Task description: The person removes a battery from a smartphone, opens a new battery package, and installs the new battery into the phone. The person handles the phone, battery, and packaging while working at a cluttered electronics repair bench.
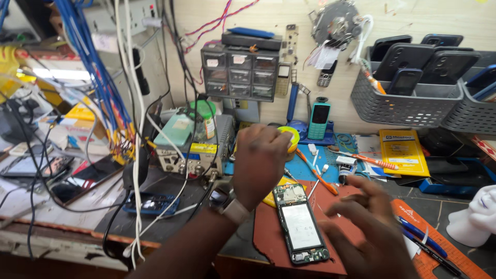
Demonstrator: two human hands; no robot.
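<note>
We see the left hand reaching forward, its grip curled onto a small yellow-green tub; whether it clamps the tub we cannot tell. Just below that grip, an opened phone lies flat on a red mat on the tabletop. The right hand hovers right of the phone, fingers spread apart, holding nothing.

Phone repair workshop: opened phone, tools.
</note>
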